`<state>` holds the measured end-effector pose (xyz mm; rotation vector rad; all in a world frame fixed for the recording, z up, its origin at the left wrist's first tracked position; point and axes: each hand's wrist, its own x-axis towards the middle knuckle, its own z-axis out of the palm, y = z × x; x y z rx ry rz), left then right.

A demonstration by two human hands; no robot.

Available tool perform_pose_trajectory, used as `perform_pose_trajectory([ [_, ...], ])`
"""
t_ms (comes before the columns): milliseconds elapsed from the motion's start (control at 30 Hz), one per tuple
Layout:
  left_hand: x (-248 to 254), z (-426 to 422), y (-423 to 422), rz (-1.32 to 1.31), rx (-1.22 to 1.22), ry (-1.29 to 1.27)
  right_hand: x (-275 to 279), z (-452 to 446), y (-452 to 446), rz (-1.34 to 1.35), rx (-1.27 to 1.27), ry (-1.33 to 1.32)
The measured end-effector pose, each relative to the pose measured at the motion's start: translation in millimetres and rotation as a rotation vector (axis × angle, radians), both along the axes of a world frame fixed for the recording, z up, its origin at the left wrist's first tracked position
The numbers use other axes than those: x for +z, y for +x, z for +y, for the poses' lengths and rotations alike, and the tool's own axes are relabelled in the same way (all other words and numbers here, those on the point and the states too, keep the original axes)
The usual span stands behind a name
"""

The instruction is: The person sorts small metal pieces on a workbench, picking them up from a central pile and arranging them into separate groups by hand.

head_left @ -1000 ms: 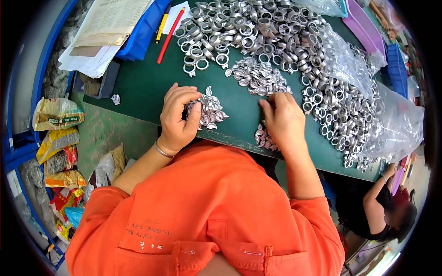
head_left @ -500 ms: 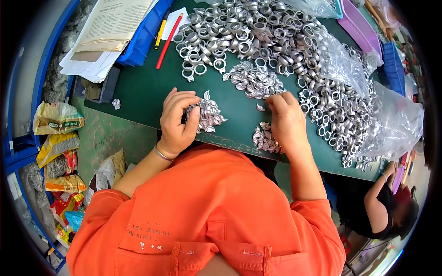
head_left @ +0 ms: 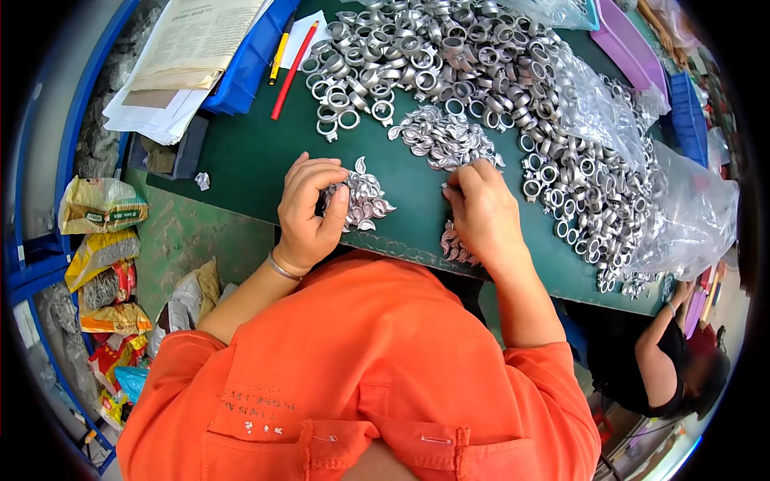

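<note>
My left hand (head_left: 311, 202) rests cupped at the left side of a pile of silvery leaf-shaped metal pieces (head_left: 367, 200), thumb apart from the curled fingers. Its inner fingertips are partly hidden. My right hand (head_left: 488, 210) pinches between thumb and forefinger a small leaf-shaped metal piece (head_left: 445, 186), of which only a tip shows. Just beyond that hand lies a larger heap of the same leaf pieces (head_left: 445, 138). Below its wrist side, a smaller group of pinkish-silver leaf pieces (head_left: 455, 244) sits near the table edge, partly covered by the hand.
Many metal rings (head_left: 489, 60) spread over the back and right of the green table (head_left: 241, 160), with clear plastic bags (head_left: 690, 216) among them. A red pen (head_left: 294, 72), a yellow pen (head_left: 281, 54) and a blue tray (head_left: 250, 60) with papers lie left. Another person (head_left: 658, 361) sits at right.
My right hand has shifted slightly left, and the loose leaf piece that lay by its fingertips is now pinched in them. My left hand has stayed in place.
</note>
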<state>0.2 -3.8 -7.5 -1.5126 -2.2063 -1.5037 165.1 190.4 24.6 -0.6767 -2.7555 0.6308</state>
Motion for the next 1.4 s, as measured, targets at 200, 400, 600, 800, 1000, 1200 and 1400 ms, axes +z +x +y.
perform_pose_trajectory([
  [200, 0, 2, 0, -0.004, 0.017, 0.017, -3, -2, -4, 0.033, 0.003, -0.029],
  [400, 0, 1, 0, 0.002, 0.016, 0.027, 1, -1, -6, 0.015, 0.083, 0.068],
  [600, 0, 1, 0, 0.005, 0.022, 0.029, 35, 25, 12, -0.285, 0.049, -0.6],
  [800, 0, 0, 0, 0.013, 0.005, 0.021, 4, 16, -7, 0.118, 0.084, -0.056],
  [1000, 1, -1, 0, -0.008, -0.001, 0.011, 2, 24, 2, 0.149, 0.161, -0.044],
  [1200, -1, -1, -1, -0.021, 0.003, 0.019, -1, 15, 1, 0.047, -0.101, -0.069],
  [1400, -3, -1, 0, -0.075, 0.019, 0.032, 4, 4, -9, -0.094, -0.095, -0.027],
])
